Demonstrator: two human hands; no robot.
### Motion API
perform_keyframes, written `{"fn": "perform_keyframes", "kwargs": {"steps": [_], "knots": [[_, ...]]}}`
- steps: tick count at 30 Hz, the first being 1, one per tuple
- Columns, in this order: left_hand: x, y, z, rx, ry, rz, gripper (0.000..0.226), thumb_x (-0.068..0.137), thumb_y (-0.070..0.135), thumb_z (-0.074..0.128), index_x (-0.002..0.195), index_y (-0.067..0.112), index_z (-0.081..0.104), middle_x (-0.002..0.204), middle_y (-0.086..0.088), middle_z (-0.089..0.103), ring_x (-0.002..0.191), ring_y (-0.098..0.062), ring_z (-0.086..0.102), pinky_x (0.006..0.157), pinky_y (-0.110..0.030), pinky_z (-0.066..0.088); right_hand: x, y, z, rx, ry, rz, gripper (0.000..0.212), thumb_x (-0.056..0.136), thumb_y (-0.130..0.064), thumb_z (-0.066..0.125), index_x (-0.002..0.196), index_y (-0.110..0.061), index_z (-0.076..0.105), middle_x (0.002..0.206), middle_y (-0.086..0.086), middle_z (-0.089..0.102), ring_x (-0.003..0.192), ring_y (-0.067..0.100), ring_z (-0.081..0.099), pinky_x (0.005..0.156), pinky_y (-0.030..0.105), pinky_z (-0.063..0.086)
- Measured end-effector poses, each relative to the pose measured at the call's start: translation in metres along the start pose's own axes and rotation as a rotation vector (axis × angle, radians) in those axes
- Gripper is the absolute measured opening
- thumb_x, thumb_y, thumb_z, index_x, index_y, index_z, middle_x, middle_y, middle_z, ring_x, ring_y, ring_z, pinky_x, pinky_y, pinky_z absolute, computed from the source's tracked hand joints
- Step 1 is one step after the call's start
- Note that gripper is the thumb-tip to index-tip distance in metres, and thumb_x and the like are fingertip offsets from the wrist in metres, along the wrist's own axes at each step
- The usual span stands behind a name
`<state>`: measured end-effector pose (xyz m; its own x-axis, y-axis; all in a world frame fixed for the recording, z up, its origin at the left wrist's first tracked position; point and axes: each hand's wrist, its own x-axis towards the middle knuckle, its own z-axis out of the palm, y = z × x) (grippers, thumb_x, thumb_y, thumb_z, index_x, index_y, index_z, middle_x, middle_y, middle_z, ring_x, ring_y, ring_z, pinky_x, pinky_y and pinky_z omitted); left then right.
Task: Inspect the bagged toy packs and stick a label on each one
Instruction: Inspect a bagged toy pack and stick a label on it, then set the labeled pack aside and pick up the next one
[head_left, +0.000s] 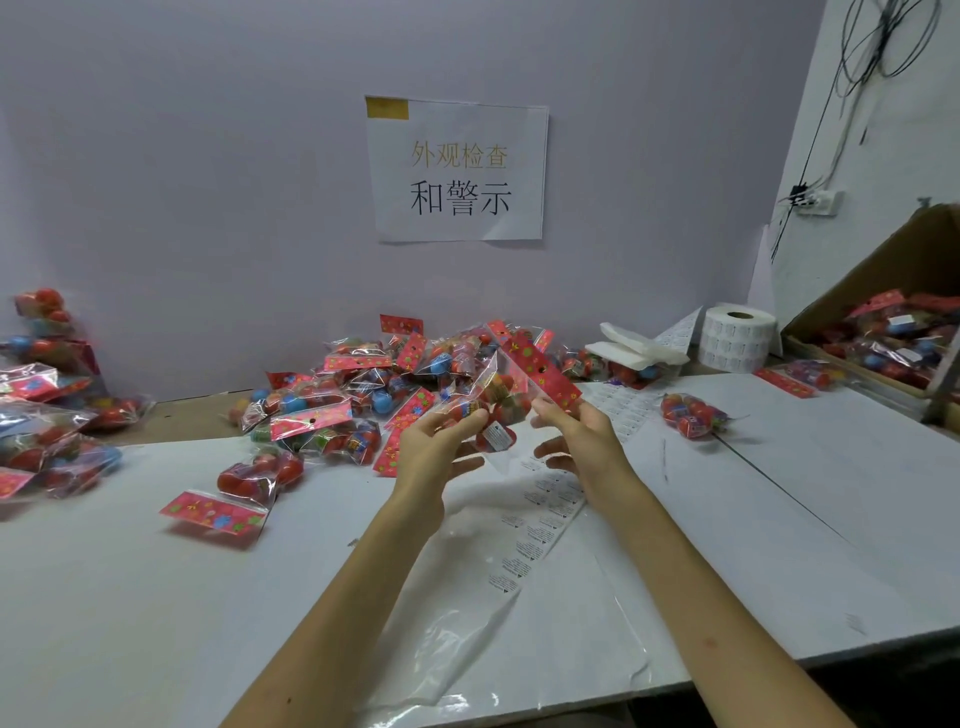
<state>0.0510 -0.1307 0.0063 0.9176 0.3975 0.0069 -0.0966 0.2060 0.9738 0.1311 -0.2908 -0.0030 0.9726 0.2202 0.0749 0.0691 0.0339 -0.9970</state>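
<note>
I hold one clear bagged toy pack (506, 400) up over the table, its red header card (545, 371) tilted up to the right. My left hand (434, 447) pinches the bag's left side. My right hand (576, 436) pinches the header end. A white label (497, 435) is stuck on the bag's lower part. A strip of labels (540, 525) lies on the table under my hands.
A heap of toy packs (358, 395) lies against the wall, more packs (47, 415) are piled at the left. A label roll (736, 338) stands back right beside a cardboard box (893, 291) of packs. Single packs lie at left (244, 488) and right (693, 415).
</note>
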Motion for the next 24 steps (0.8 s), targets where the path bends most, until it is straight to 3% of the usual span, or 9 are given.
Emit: {"fn": "perform_keyframes", "kwargs": {"steps": [3,6,9,11,14,18,20,22,24], "knots": [[-0.0002,-0.0009,0.0022,0.034,-0.010,0.109,0.026,0.085,0.005,0.078,0.105,0.021,0.072,0.107,-0.011,0.074,0.104,-0.029,0.070,0.084,-0.033,0.059,0.0016,-0.0009,-0.0017,-0.009,0.070,0.081,0.036,0.092,-0.051,0.067,0.105,-0.018,0.061,0.097,0.004,0.067,0.056,0.013,0.063,0.053,0.026,0.048],[-0.0018,-0.0017,0.0029,0.073,-0.046,0.154,0.045,0.081,-0.012,0.072,0.104,0.026,0.076,0.115,-0.014,0.071,0.113,-0.034,0.063,0.102,-0.047,0.053,0.0006,-0.0040,-0.0021,0.212,-0.034,0.178,0.050,0.099,-0.060,0.048,0.111,-0.015,0.064,0.088,0.010,0.071,0.055,0.021,0.066,0.050,0.027,0.048],[-0.0028,-0.0017,0.0037,0.149,-0.041,0.180,0.051,0.078,-0.018,0.068,0.099,0.027,0.078,0.129,-0.003,0.067,0.127,-0.029,0.055,0.112,-0.057,0.040,0.0006,-0.0053,-0.0050,0.341,-0.144,0.195,0.060,0.101,-0.061,0.038,0.111,-0.013,0.072,0.102,0.015,0.076,0.074,0.032,0.074,0.061,0.031,0.051],[-0.0030,-0.0009,0.0038,0.149,-0.032,0.179,0.052,0.079,-0.019,0.067,0.099,0.027,0.079,0.139,0.000,0.062,0.131,-0.026,0.052,0.114,-0.056,0.039,0.0017,-0.0041,-0.0045,0.320,-0.151,0.158,0.049,0.101,-0.054,0.045,0.107,-0.014,0.073,0.106,0.016,0.075,0.082,0.034,0.075,0.067,0.034,0.051],[-0.0031,-0.0009,0.0037,0.131,-0.038,0.175,0.050,0.081,-0.016,0.068,0.103,0.028,0.077,0.135,-0.003,0.064,0.127,-0.029,0.055,0.110,-0.052,0.044,0.0001,-0.0050,-0.0025,0.295,-0.149,0.130,0.038,0.102,-0.046,0.047,0.101,-0.018,0.072,0.105,0.013,0.075,0.083,0.031,0.075,0.072,0.035,0.050],[-0.0007,-0.0020,0.0010,0.046,-0.047,0.128,0.028,0.089,0.008,0.074,0.111,0.024,0.072,0.111,-0.007,0.073,0.105,-0.024,0.067,0.091,-0.037,0.055,0.0017,-0.0071,-0.0038,0.373,-0.088,0.113,0.058,0.102,-0.056,0.039,0.089,-0.016,0.079,0.077,0.005,0.066,0.063,0.016,0.060,0.060,0.031,0.043],[0.0011,-0.0026,0.0001,0.018,-0.048,0.077,0.018,0.092,0.021,0.072,0.110,0.018,0.071,0.099,-0.005,0.078,0.096,-0.023,0.072,0.083,-0.034,0.059,0.0030,-0.0069,-0.0030,0.312,-0.050,0.073,0.059,0.100,-0.060,0.040,0.091,-0.018,0.080,0.073,-0.002,0.056,0.063,0.011,0.051,0.061,0.029,0.041],[0.0014,-0.0026,0.0007,0.031,-0.051,0.057,0.020,0.093,0.029,0.071,0.107,0.015,0.071,0.095,-0.005,0.079,0.087,-0.020,0.075,0.073,-0.029,0.058,0.0034,-0.0063,-0.0015,0.277,-0.046,0.032,0.052,0.095,-0.060,0.050,0.107,-0.016,0.075,0.082,-0.002,0.061,0.075,0.012,0.056,0.068,0.031,0.045],[0.0012,-0.0037,0.0019,0.054,-0.066,0.040,0.029,0.092,0.033,0.071,0.110,0.011,0.070,0.101,-0.010,0.077,0.084,-0.020,0.074,0.070,-0.027,0.055,0.0034,-0.0064,-0.0025,0.262,-0.088,-0.022,0.058,0.084,-0.059,0.061,0.122,-0.016,0.067,0.101,0.002,0.071,0.092,0.017,0.063,0.077,0.034,0.048]]}}
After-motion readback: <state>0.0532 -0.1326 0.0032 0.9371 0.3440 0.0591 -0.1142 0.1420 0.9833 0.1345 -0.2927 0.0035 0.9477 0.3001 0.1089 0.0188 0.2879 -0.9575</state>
